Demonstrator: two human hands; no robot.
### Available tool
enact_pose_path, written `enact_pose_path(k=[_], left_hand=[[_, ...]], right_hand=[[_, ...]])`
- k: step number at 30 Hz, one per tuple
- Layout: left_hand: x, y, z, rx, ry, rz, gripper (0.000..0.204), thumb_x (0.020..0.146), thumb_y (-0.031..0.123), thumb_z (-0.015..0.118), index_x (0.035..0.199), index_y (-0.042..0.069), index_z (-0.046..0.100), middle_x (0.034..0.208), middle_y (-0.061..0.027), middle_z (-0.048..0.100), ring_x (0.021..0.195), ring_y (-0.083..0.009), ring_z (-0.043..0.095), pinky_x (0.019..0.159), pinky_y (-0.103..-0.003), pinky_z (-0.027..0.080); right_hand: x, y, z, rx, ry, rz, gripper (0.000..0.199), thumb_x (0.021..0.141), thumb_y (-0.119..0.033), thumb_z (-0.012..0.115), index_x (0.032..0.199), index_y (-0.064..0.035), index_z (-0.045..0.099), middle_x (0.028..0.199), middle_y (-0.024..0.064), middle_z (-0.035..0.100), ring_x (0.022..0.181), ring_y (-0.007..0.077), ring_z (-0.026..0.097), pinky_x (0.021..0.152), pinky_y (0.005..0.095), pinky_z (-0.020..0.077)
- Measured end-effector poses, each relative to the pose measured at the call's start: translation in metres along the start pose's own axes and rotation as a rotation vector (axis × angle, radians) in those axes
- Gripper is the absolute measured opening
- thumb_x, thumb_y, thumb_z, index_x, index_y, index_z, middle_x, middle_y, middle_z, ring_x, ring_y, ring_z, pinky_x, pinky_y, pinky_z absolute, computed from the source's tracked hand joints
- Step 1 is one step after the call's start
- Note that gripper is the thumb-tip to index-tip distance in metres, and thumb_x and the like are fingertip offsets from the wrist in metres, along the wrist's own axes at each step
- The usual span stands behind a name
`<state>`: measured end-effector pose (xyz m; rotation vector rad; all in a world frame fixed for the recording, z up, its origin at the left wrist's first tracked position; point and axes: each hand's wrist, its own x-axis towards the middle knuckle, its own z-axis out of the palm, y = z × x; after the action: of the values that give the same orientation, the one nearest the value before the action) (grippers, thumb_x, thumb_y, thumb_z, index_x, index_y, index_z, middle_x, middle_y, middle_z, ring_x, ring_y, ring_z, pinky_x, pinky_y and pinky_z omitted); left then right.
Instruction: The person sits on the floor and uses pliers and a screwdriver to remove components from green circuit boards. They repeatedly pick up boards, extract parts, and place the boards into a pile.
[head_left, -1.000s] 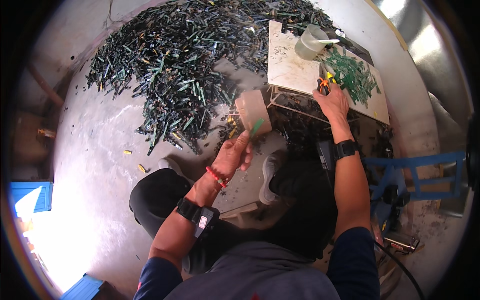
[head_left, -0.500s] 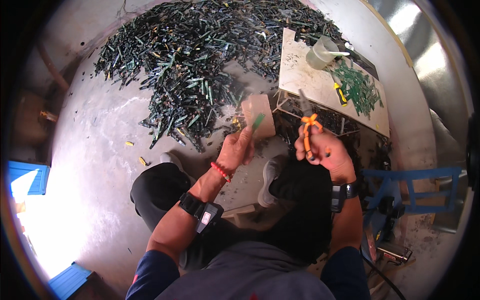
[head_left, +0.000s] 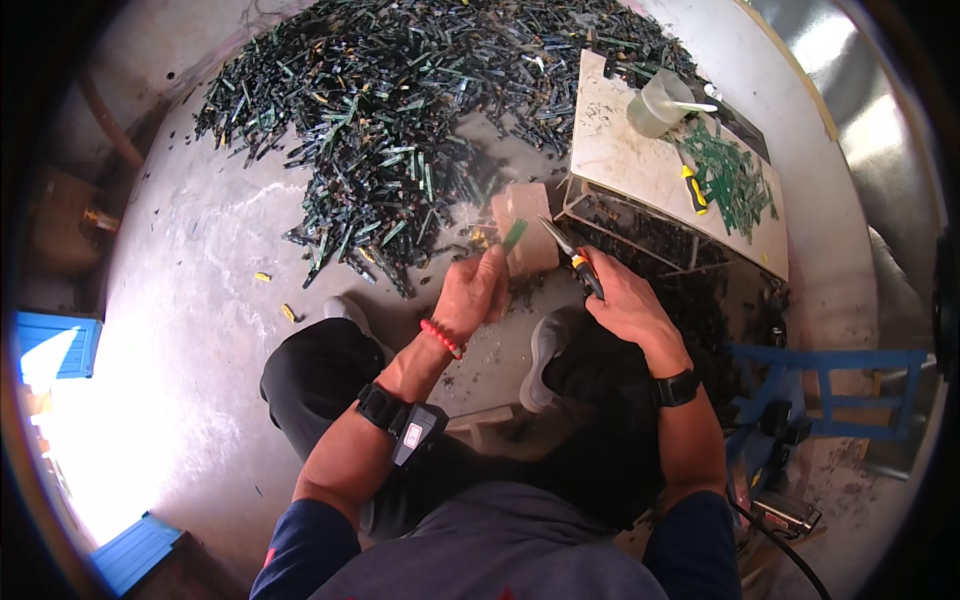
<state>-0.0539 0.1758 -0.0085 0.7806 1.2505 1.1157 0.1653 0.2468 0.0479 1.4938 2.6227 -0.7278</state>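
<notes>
A short, narrow green strip (head_left: 515, 234), resembling a piece of circuit board, is pinched upright in my left hand (head_left: 472, 292). My right hand (head_left: 632, 308) grips needle-nose pliers (head_left: 579, 263) with dark, yellow and orange handles. The pliers' slim jaws point up and left, a little to the right of the strip and apart from it. Beneath the strip and the jaws stands a pinkish-tan block (head_left: 537, 250) on the floor. My left fingertips cover the lower end of the strip.
A large heap of dark and green strips (head_left: 380, 110) spreads over the far floor. At right, a low white table (head_left: 605, 150) carries a translucent jug (head_left: 657, 105), a yellow-and-black handled tool (head_left: 693, 190) and a pile of green strips (head_left: 730, 180). A blue frame (head_left: 830, 400) stands at lower right.
My right hand has lowered and shifted left, and the pliers have tipped over so their jaws are nearer the strip. My left hand still holds the strip in almost the same place.
</notes>
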Motion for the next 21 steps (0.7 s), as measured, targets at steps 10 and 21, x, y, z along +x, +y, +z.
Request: enact_pose_path(k=[10, 21], left_hand=[[-0.0012, 0.0020, 0.0010, 0.019, -0.006, 0.004, 0.053, 0.097, 0.046, 0.038, 0.067, 0.004, 0.050, 0.051, -0.0019, 0.048, 0.040, -0.0085, 0.043, 0.040, -0.024, 0.033], [-0.0024, 0.0023, -0.0007, 0.075, -0.034, 0.036, 0.054, 0.096, 0.043, 0.041, 0.063, 0.002, 0.051, 0.050, -0.0036, 0.049, 0.041, -0.0110, 0.044, 0.040, -0.027, 0.035]], right_hand=[[0.0020, 0.0026, 0.0002, -0.037, -0.045, 0.016, 0.055, 0.077, -0.012, 0.056, 0.128, -0.0036, 0.039, 0.115, 0.0189, 0.054, 0.107, 0.0355, 0.052, 0.090, 0.0417, 0.0436], [0.0030, -0.0006, -0.0005, 0.024, -0.061, 0.034, 0.052, 0.075, -0.009, 0.054, 0.126, -0.0039, 0.043, 0.118, 0.0192, 0.054, 0.107, 0.0367, 0.052, 0.089, 0.0407, 0.0441]])
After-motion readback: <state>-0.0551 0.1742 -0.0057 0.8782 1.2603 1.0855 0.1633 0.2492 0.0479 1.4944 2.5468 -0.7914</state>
